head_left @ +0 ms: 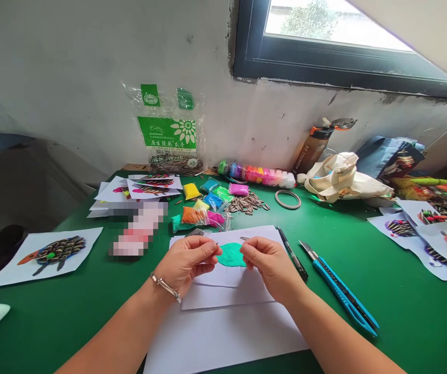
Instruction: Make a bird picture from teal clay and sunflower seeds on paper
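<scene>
At lower centre of the frame, on the green counter: white paper in overlapping sheets, with a flat teal clay patch on the upper sheet. Just left of the patch, left hand, bracelet at the wrist, grip pressed together thumb to forefinger on a dark sliver (too small to name for certain). Just right of the patch, right hand, grip likewise pinching a second sliver above the clay's upper edge. Right of the hands, lying apart on the counter: a black pen and a blue utility knife. Further up at centre: coloured clay packets, beside them a heap of sunflower seeds and a tape ring. At left, a finished seed picture on its own sheet.
</scene>
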The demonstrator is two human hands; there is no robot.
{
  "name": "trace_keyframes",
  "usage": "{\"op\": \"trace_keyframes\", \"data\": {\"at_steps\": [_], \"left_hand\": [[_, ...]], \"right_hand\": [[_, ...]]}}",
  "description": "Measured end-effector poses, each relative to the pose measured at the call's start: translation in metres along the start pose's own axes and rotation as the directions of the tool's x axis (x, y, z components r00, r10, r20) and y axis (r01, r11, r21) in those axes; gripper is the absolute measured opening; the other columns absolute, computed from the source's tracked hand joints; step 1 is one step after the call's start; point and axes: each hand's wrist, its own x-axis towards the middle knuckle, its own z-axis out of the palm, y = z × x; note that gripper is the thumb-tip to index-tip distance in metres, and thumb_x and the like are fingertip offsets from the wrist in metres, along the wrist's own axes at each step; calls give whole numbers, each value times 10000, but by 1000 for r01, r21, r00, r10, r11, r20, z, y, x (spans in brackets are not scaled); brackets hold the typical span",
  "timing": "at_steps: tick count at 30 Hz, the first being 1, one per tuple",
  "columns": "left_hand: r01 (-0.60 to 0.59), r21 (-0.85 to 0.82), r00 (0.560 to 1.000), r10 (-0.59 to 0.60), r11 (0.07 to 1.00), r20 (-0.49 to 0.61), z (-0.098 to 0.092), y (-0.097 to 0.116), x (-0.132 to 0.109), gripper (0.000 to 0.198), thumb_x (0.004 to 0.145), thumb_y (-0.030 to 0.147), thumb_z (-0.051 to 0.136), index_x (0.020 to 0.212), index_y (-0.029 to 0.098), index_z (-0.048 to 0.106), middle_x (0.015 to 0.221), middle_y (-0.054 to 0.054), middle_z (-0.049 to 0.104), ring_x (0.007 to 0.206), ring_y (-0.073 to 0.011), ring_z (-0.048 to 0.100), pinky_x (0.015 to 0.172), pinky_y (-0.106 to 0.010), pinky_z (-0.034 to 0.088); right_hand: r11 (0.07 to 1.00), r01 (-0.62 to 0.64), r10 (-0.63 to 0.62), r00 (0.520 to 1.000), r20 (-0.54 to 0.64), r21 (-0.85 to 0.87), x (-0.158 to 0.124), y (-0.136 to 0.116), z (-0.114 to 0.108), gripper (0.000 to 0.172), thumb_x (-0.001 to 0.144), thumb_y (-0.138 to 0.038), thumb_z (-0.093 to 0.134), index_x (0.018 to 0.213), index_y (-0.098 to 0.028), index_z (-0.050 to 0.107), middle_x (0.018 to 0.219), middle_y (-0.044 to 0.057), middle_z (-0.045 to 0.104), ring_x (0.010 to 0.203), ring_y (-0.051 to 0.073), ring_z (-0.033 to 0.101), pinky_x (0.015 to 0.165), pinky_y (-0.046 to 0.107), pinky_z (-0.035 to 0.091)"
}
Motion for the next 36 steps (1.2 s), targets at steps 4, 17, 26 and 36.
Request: {"op": "trace_keyframes", "data": {"at_steps": [4, 17, 26, 36], "left_hand": [[-6, -1, 1000, 6, 1000, -3, -2, 0, 1, 270, 667, 382, 789, 725, 137, 690, 766, -36, 640, 662, -101, 566, 643, -224, 476], [-24, 24, 997, 26, 999, -76, -8, -4, 9, 301, 622, 402, 809, 701, 141, 683, 773, -34, 650, 647, -109, 592, 641, -236, 491], [-29, 59, 995, 34, 998, -89, -9, -7, 14, 334, 608, 423, 811, 713, 132, 688, 751, -39, 649, 665, -119, 603, 633, -220, 486], [-51, 58, 988, 58, 997, -141, -13, -7, 17, 347, 574, 423, 829, 708, 133, 694, 766, -45, 675, 634, -112, 607, 637, -231, 501]], "right_hand": [[993, 33, -36, 999, -31, -115, 0, 2, -1, 286, 747, -407, 681, 630, -169, 573, 544, -51, 449, 549, 93, 381, 536, 242, 282], [1000, 18, -17, 999, 50, -21, -1, 6, 2, 196, 733, -342, 712, 855, -189, 726, 796, 30, 656, 739, 177, 622, 707, 318, 478], [987, 56, -50, 998, 38, -154, 0, 4, 1, 196, 808, -346, 618, 845, -172, 699, 762, 33, 648, 656, 150, 605, 648, 293, 473], [954, 82, -82, 997, 11, -289, -1, 2, 1, 184, 758, -328, 649, 676, -169, 603, 596, -34, 483, 564, 97, 417, 518, 226, 315]]}}
